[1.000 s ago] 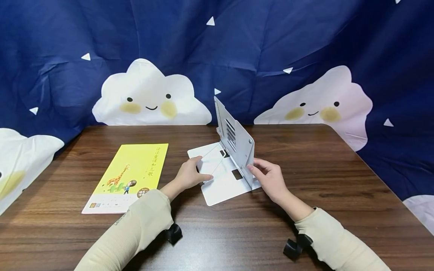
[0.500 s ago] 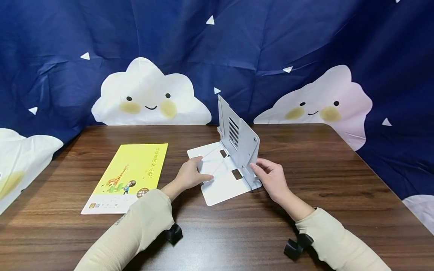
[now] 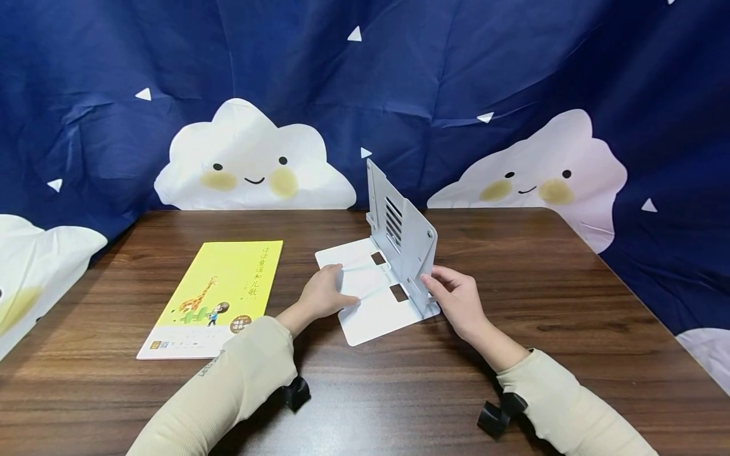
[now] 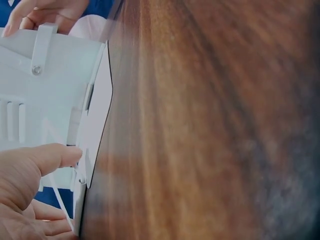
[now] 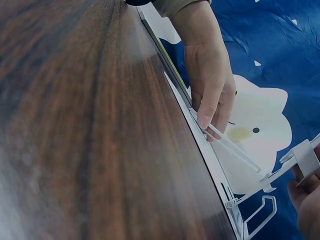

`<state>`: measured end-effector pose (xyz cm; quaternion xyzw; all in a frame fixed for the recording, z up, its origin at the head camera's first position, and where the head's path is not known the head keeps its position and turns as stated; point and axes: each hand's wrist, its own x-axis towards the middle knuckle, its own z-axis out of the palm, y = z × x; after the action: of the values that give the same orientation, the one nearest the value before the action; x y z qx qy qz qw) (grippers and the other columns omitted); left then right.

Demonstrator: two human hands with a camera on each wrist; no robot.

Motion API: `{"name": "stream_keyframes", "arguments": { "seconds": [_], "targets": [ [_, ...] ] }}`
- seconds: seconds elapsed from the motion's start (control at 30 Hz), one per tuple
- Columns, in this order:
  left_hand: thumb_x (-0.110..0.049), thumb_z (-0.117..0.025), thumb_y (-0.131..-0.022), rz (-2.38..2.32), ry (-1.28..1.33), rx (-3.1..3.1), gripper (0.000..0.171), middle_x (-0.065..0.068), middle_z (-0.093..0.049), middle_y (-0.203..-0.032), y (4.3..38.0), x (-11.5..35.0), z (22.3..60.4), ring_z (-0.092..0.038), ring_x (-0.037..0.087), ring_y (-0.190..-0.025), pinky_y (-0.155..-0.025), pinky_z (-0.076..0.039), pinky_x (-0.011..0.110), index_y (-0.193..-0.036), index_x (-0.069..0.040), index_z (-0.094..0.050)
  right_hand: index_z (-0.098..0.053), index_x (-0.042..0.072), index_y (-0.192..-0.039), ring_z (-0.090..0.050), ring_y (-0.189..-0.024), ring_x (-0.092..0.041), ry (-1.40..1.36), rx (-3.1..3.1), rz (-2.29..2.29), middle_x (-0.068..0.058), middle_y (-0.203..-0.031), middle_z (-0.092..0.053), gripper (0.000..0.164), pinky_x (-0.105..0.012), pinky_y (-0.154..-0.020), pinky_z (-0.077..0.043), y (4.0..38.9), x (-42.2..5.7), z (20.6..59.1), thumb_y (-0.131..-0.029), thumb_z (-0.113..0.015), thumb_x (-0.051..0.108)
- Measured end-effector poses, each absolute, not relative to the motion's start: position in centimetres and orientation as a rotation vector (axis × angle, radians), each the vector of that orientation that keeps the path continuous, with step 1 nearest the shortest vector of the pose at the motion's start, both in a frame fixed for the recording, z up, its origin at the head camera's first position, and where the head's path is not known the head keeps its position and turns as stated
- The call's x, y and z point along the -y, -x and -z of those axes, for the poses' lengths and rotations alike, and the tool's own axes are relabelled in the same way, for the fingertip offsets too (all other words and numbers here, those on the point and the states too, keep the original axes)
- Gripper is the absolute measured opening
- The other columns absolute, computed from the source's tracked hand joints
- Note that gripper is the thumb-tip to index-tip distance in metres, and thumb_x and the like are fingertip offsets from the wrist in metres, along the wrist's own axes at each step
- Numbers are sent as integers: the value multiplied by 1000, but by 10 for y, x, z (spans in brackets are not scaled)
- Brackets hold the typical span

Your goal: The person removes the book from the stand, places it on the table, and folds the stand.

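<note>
A white metal book stand (image 3: 409,248) is unfolded on the table, its slotted back panel standing up and its base plate (image 3: 373,322) lying flat. My left hand (image 3: 320,294) holds the base's left side, thumb and fingers spread across the thin wire support (image 5: 250,161), which runs from them toward the panel. In the left wrist view, the left thumb (image 4: 65,154) lies at the base near the hinge. Pinched between my right thumb and fingers is the panel's lower right edge; the right hand (image 3: 461,305) also shows at the right wrist view's edge.
A yellow book (image 3: 228,259) with a giraffe on its cover lies left of the stand. The brown wooden table (image 3: 570,285) ends at a blue curtain (image 3: 399,69) printed with white clouds. Black wrist straps hang below both sleeves.
The back panel has tilted slightly rightward with my right hand. The wire support at my left hand has dropped lower, toward the base plate. The book stays put.
</note>
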<state>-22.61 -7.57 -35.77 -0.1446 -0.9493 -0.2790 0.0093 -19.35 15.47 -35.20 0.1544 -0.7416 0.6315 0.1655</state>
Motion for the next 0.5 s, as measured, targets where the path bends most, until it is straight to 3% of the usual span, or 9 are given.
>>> {"name": "stream_keyframes", "arguments": {
  "seconds": [0.5],
  "targets": [
    [-28, -72, -68, 784, 463, 2978, 72, 22, -44, -120, 227, 74, 361, -40, 33, -110, -91, -33, 38, -120, 11, -41, -60, -12, -90, -54, -61, -6, -466, 2110, -1800, -21, -76, -60, 15, -20, -51, -46, 193, -155, 352, -80, -56, -3]
  ]
}}
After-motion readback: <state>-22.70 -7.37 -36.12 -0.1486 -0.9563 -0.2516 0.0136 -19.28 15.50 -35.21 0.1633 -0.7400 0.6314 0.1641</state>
